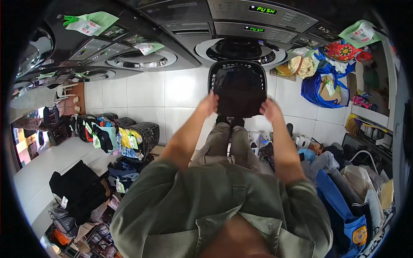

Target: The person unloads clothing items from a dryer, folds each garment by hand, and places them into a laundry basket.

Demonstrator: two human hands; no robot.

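Observation:
A black plastic basket [211, 79] with slotted sides hangs in front of me, below a round washer door [241, 49], with dark cloth [241, 84] inside. My left hand [209, 104] is at the basket's near left side, its fingers curled at the edge. On the near right side, my right hand [271, 110] has its fingers at the edge in the same way. Both hands are slightly blurred.
Stacked LG machines [180, 17] line the far side, two displays reading PUSH. A blue bag [316, 90] of laundry stands right on the white tiles. Filled baskets [148, 133] stand left beside a white table [38, 172]. Clothes [335, 180] are piled at the lower right.

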